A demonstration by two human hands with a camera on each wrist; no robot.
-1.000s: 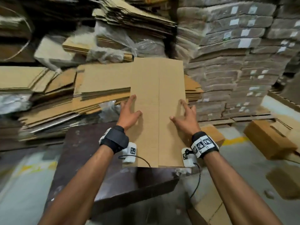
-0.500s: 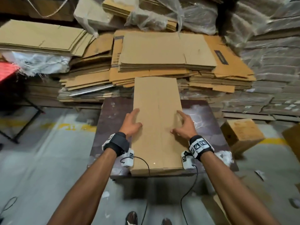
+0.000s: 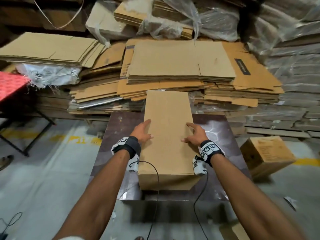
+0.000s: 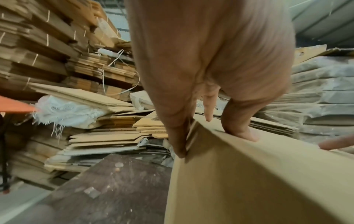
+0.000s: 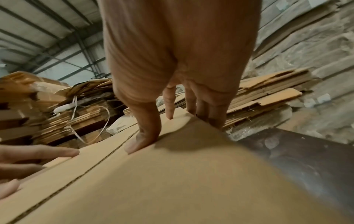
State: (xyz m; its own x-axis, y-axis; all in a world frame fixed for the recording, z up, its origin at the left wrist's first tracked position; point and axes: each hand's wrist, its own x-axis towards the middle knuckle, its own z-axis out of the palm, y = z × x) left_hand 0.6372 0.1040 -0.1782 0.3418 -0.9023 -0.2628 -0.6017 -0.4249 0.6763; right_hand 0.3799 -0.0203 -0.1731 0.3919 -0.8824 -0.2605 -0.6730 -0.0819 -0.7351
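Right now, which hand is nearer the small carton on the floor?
Right. The right hand holds the box by its right edge, the side facing the floor carton; the left hand holds the opposite edge, farther off.

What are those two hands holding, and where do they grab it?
A cardboard box on the table. The left hand grips its left top edge, the right hand its right top edge, thumbs on top.
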